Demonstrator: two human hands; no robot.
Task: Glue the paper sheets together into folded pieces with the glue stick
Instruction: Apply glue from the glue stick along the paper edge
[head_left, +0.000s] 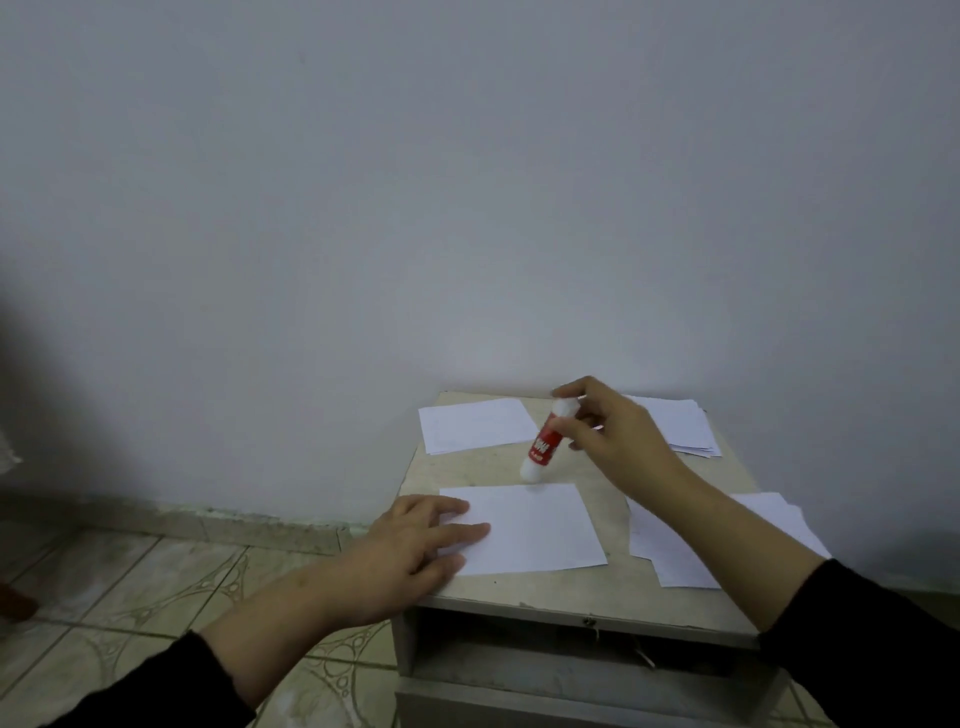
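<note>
Curled fingers of the right hand pinch the upper end of a cylindrical red-and-white glue stick, tilted, its lower tip at the far edge of a smooth white rectangular sheet. The left hand lies flat, fingers straight, pressing that sheet's left edge onto a small pale, worn table. Three more paper stacks lie around.

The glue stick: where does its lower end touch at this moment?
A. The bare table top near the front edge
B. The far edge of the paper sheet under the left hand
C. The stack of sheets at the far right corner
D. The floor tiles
B: the right hand holds the tilted glue stick with its lower end on the far edge of the paper sheet that the left hand presses flat.
</note>
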